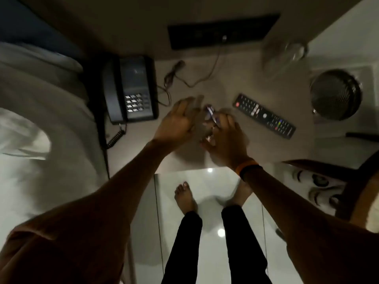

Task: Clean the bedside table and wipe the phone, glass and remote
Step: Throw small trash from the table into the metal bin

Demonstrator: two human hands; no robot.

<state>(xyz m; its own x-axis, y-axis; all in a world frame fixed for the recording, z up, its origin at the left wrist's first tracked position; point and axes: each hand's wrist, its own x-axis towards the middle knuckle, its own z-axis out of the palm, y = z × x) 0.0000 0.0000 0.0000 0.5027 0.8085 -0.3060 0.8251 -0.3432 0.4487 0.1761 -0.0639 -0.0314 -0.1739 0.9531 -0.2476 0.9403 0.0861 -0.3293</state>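
- Phone (131, 90): dark corded desk set, handset in its cradle along the left side, pale keypad below a small screen. Sits at the left edge of the tabletop (235, 83), right beside the bed (41, 111). Its coiled cord (115, 137) hangs off the near-left edge.
- Remote (264, 116): long, black, lying flat and slanted on the right half of the tabletop, red button at its far-left end, coloured keys toward the near-right end. Untouched.
- Glass (284, 55): clear, badly blurred, at the far right corner of the tabletop; cannot tell whether anything is in it.
- Left hand (180, 117): over the middle of the tabletop, fingers spread and loosely apart, motion-blurred. Whether it touches anything, cannot tell.
- Right hand (224, 134): just beside the left, fingers curled around small crumpled bits of wrapper (210, 113), white with blue marks. Orange and black bands (247, 169) on the wrist.
- Thin cable (196, 76) trails across the far part of the tabletop from a dark wall panel (223, 30).
- Round metal mesh bin (336, 94) stands on the floor off the right edge of the tabletop; contents too dark to tell.
- Bare feet (184, 196) on glossy white floor tiles (211, 242) below the near edge.
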